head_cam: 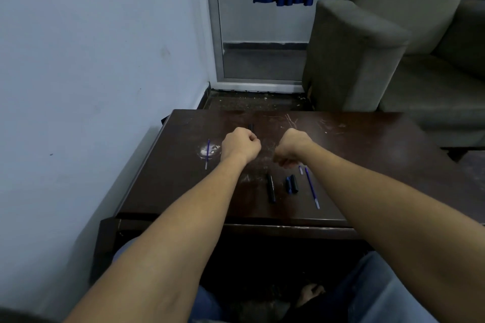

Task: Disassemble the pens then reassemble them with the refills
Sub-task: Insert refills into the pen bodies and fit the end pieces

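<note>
My left hand (241, 145) is closed in a fist over the middle of the dark wooden table (367, 155). A short dark pen part (251, 127) sticks out just past its knuckles. My right hand (291, 148) is curled shut a little to the right, apart from the left, and what its fingers enclose is hidden. A short pale refill end (300, 169) shows beside that wrist. Nearer me lie a black pen barrel (271, 189), a blue piece (288, 185) touching a black piece (294, 183), and a long blue refill (311, 187). Another blue refill (207, 153) lies at the left.
The table's left edge runs close to a pale wall (91, 73). A grey armchair (380, 47) stands beyond the far right corner, and a glass door (262, 34) is straight ahead. My knees are under the near edge of the table.
</note>
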